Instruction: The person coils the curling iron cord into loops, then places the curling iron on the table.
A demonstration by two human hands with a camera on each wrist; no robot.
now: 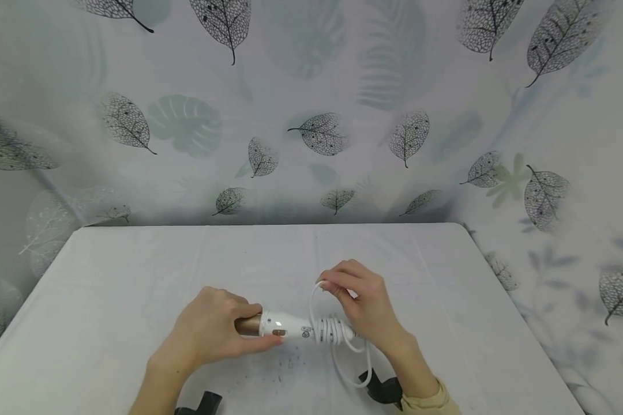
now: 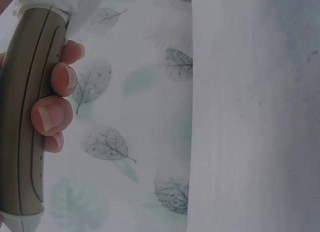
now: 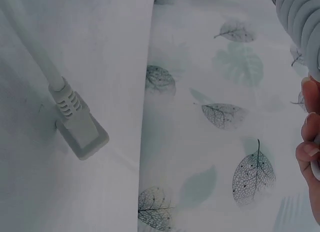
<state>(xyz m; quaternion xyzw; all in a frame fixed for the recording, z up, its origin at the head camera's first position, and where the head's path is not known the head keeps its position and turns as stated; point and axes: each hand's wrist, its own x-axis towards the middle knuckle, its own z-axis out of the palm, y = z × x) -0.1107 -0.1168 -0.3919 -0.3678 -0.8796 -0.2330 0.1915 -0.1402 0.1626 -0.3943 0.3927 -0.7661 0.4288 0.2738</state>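
Observation:
My left hand [image 1: 207, 328] grips a white and gold hair styler [image 1: 288, 325] lying level over the table. In the left wrist view, fingertips [image 2: 52, 117] curl round its gold barrel [image 2: 22, 112], which has white parts at both ends. Several turns of white cord [image 1: 331, 330] circle the styler's narrow white handle, and a loose loop hangs below it. Above these turns, my right hand [image 1: 371, 302] pinches the cord between thumb and fingers. The right wrist view shows the wound cord [image 3: 302, 17] and, at left, the cord's plug [image 3: 82, 124].
A white tabletop [image 1: 135, 271] with rounded far corners spreads beneath both hands. Leaf-printed fabric [image 1: 363, 75] hangs behind and at the sides. Black wrist gear [image 1: 207, 403] shows by the left forearm, and a similar black piece [image 1: 386, 390] by the right.

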